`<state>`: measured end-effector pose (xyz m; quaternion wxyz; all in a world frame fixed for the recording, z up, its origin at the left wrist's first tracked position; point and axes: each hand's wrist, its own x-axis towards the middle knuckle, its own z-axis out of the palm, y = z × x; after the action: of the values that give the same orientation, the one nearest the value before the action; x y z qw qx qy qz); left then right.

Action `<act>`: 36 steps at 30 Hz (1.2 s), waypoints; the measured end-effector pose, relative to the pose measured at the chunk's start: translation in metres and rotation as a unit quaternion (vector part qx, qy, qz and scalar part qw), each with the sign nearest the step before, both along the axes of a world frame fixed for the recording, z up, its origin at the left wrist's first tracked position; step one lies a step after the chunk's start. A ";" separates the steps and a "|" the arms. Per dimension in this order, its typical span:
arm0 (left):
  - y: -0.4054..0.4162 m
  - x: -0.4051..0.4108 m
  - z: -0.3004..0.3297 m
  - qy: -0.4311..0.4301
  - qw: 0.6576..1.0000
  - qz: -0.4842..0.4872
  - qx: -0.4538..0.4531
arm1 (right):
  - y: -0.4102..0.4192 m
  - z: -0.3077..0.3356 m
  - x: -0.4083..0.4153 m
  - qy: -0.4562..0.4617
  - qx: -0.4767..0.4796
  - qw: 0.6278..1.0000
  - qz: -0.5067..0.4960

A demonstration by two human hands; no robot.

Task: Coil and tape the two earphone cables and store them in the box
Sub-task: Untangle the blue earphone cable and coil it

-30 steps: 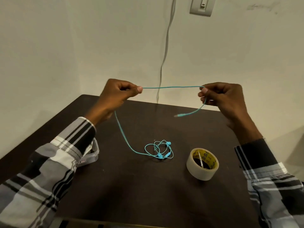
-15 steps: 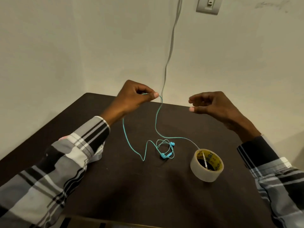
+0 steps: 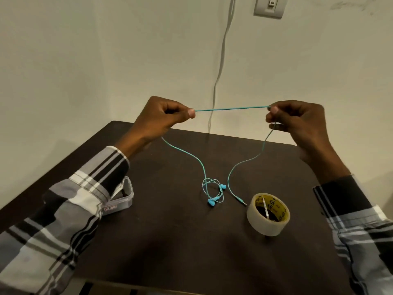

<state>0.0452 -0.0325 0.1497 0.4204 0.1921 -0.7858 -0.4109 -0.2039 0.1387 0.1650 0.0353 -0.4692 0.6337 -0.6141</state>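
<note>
A turquoise earphone cable (image 3: 231, 108) is stretched taut between my two hands above the dark table (image 3: 170, 241). My left hand (image 3: 161, 118) pinches it at one end of the taut span, my right hand (image 3: 297, 120) at the other. From each hand the cable hangs down to the table. Its two earbuds (image 3: 214, 196) lie in a loose tangle at the table's middle, and the plug end (image 3: 241, 201) rests beside a roll of clear tape (image 3: 268, 214). A small clear plastic box (image 3: 123, 199) stands at the left, half hidden by my left sleeve.
A pale wall stands close behind the table, with a grey cable (image 3: 221, 67) hanging down it and a switch plate (image 3: 269, 6) at the top. The table's front edge runs along the bottom of the view.
Half a second ago my right hand was open and apart from the cable; now it pinches the cable and both hands have pulled a span taut. The plug end now lies by the tape.
</note>
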 end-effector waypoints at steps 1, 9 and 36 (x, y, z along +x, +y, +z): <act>-0.003 0.005 0.000 0.002 1.000 0.009 -0.001 | 0.002 0.000 -0.005 -0.013 -0.005 1.000 -0.012; -0.003 0.001 -0.003 0.013 1.000 0.013 0.001 | -0.010 -0.016 0.000 0.084 0.101 0.991 -0.028; -0.001 -0.001 -0.013 0.013 0.998 -0.008 0.053 | -0.010 0.006 -0.017 0.056 0.120 0.991 -0.032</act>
<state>0.0446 -0.0336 0.1366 0.4169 0.2020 -0.7590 -0.4575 -0.2210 0.1290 0.1713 0.0357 -0.4747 0.7185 -0.5071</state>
